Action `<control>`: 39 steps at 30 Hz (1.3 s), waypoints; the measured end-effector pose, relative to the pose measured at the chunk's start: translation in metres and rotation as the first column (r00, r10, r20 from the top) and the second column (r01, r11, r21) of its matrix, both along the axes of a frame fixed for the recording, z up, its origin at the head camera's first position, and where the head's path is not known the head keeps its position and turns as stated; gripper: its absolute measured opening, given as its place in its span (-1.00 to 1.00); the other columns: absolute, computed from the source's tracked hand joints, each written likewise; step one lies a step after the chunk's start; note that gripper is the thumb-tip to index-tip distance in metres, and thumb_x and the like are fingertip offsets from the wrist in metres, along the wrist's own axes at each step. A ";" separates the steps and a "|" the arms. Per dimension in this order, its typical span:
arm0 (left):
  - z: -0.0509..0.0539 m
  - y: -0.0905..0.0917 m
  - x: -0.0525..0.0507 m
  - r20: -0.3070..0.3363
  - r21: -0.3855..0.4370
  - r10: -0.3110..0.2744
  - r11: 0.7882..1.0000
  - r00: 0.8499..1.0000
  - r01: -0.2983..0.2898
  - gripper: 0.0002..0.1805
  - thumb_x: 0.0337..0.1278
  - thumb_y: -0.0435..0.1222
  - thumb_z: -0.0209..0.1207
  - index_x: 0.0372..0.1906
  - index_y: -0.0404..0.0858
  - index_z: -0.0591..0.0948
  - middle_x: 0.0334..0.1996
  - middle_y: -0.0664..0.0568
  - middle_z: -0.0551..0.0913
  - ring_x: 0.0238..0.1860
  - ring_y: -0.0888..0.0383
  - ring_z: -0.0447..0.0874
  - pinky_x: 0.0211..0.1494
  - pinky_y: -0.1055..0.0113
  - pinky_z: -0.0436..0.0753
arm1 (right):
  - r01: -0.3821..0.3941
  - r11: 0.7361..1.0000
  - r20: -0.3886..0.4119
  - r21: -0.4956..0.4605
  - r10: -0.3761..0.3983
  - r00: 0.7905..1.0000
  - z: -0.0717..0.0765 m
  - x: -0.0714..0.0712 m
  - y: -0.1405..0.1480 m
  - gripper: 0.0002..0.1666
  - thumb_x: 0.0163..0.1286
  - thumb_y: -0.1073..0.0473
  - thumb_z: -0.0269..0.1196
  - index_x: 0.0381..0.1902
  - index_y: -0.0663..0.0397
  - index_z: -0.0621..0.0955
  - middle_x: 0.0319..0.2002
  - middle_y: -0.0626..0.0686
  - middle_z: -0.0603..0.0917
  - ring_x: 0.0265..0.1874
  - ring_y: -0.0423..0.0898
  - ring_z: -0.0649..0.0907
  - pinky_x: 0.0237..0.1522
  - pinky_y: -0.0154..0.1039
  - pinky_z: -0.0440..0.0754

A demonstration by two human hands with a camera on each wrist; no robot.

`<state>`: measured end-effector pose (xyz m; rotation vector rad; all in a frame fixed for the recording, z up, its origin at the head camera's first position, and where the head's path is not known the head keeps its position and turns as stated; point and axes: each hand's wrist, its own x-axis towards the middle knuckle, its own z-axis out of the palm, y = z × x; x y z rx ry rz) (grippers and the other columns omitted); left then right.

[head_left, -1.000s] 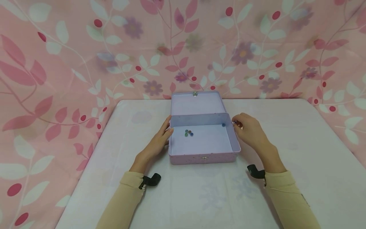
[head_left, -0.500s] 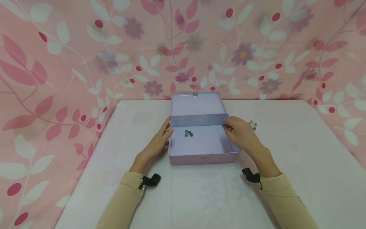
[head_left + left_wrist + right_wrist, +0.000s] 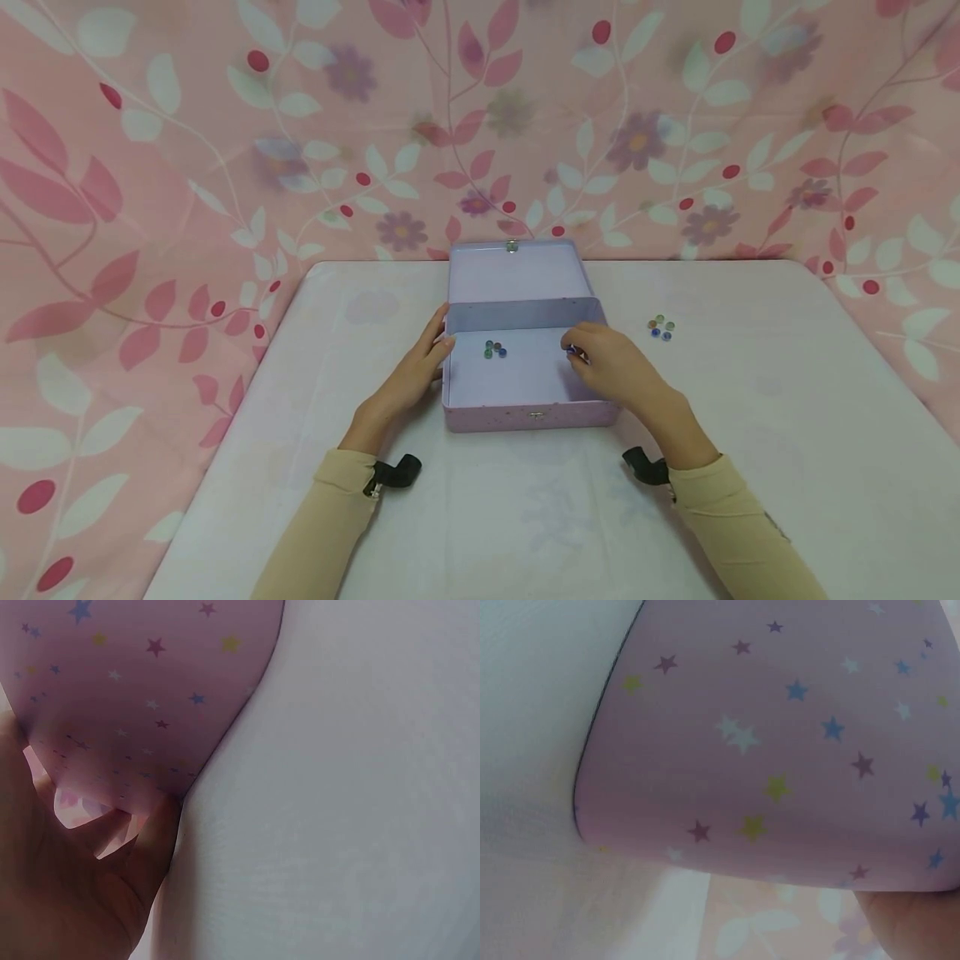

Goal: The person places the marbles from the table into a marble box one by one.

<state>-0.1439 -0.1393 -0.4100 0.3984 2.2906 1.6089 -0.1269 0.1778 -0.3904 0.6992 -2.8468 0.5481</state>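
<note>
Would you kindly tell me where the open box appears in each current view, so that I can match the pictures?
Head: the open box sits at the centre, with the left hand against its left side.
Left wrist: its star-printed side fills the upper left.
Right wrist: a star-printed surface of it fills the upper middle and right.
Shared landmark: the white tablecloth, beneath the box in the head view.

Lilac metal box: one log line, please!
left hand: touching box side | right hand: pinching small blue thing inside | small round glassy marbles: inside box, on white cloth
</note>
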 end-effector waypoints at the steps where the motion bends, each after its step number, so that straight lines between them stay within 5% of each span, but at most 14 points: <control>1: 0.000 0.000 0.000 -0.001 -0.001 0.000 1.000 1.000 0.000 -0.29 0.51 0.12 -0.14 0.56 0.39 -0.20 0.63 0.05 -0.17 0.63 0.02 -0.14 0.42 -0.18 0.39 | 0.002 1.000 -0.001 0.014 -0.002 1.000 -0.001 0.000 0.000 -0.84 0.29 0.32 0.28 -0.17 0.16 0.71 -0.29 0.00 0.69 -0.32 -0.10 0.61 -0.17 -0.12 0.66; 14: 0.000 -0.001 0.001 -0.013 -0.019 -0.001 1.000 1.000 0.000 -0.30 0.54 0.07 -0.17 0.58 0.33 -0.21 0.63 -0.04 -0.18 0.63 -0.05 -0.13 0.42 -0.20 0.38 | -0.009 0.993 0.004 0.115 0.008 1.000 -0.006 -0.001 -0.002 -0.85 0.29 0.28 0.32 -0.19 0.07 0.74 -0.29 -0.04 0.73 -0.35 -0.12 0.64 -0.19 -0.14 0.67; 25: -0.031 -0.003 -0.015 -0.051 -0.035 0.022 0.999 0.998 -0.024 -0.32 0.50 0.18 -0.19 0.53 0.47 -0.21 0.63 0.11 -0.15 0.61 -0.06 -0.05 0.39 -0.24 0.40 | 0.003 0.994 -0.001 0.112 -0.003 1.000 -0.006 0.001 -0.001 -0.86 0.27 0.26 0.34 -0.20 0.05 0.74 -0.32 -0.06 0.73 -0.38 -0.14 0.62 -0.23 -0.16 0.66; 39: -0.030 -0.002 -0.014 -0.073 -0.016 0.028 0.999 0.997 -0.029 -0.33 0.54 0.09 -0.17 0.55 0.44 -0.18 0.62 0.02 -0.11 0.59 -0.12 0.00 0.36 -0.25 0.42 | 0.013 0.998 0.036 0.055 -0.015 0.999 -0.004 -0.001 -0.001 -0.80 0.32 0.29 0.21 -0.19 0.10 0.74 -0.29 -0.01 0.76 -0.37 -0.11 0.59 -0.17 -0.11 0.66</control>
